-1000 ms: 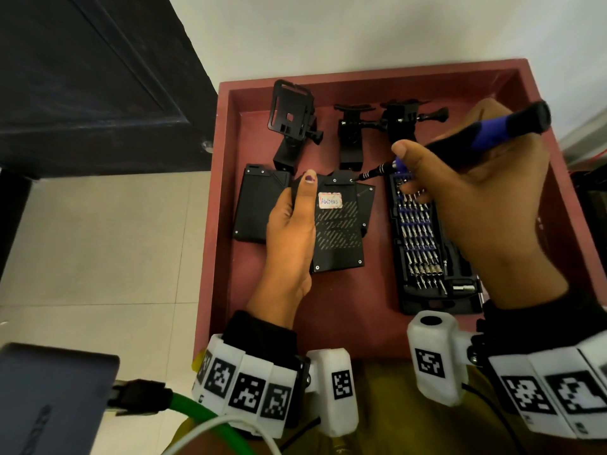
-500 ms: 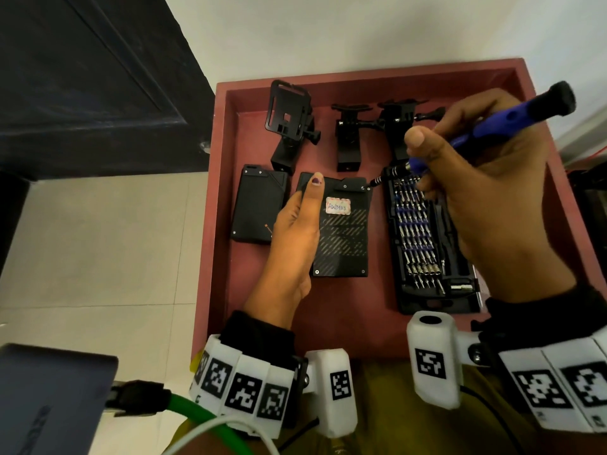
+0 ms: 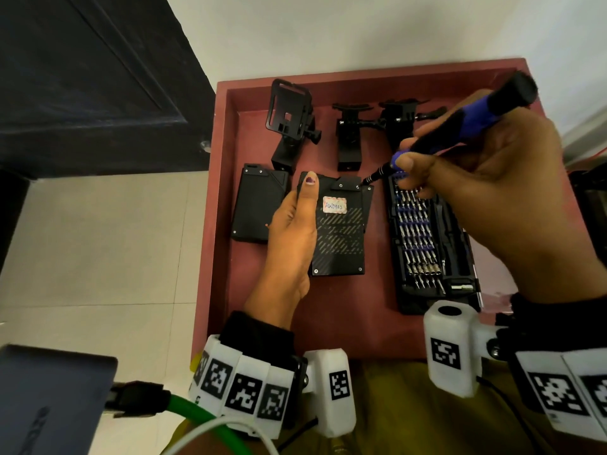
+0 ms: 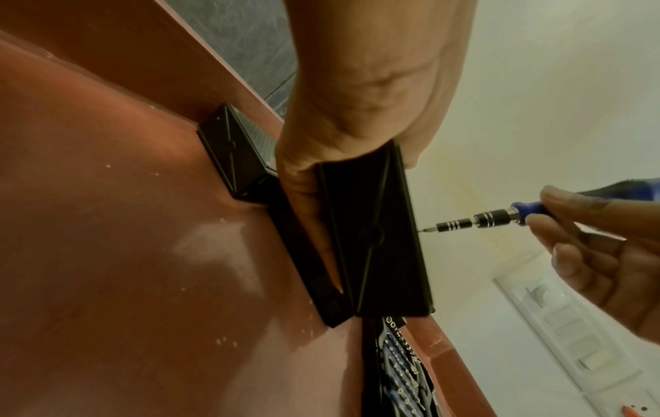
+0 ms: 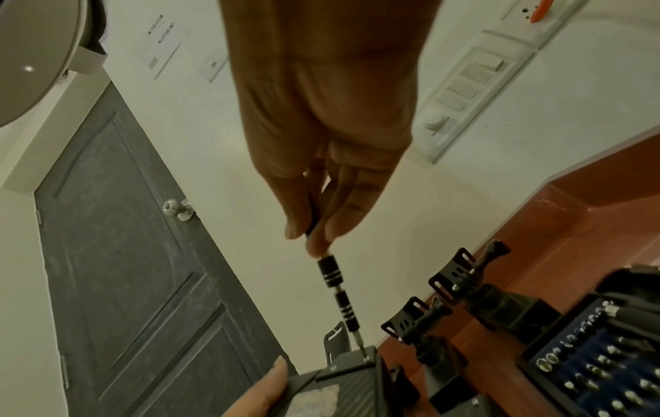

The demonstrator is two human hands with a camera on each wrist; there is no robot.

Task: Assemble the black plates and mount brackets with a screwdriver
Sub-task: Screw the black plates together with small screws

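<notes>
black carbon-weave plate (image 3: 340,238) sits lifted off the red tray (image 3: 328,323), gripped along its left edge by the left hand (image 3: 292,234). right hand (image 3: 492,192) fingers pinch the screwdriver (image 3: 460,129), tip seated in a top-corner screw (image 5: 366,359). fastening is under way; next, probably steady turning with downward pressure.

Only readable bit is a small white sticker (image 3: 334,204) on the carbon-weave black plate (image 3: 340,239), handwritten, looks like "AWP023" but could be off. The wristband squares (image 3: 244,394) are just marker patterns, no text.
</notes>
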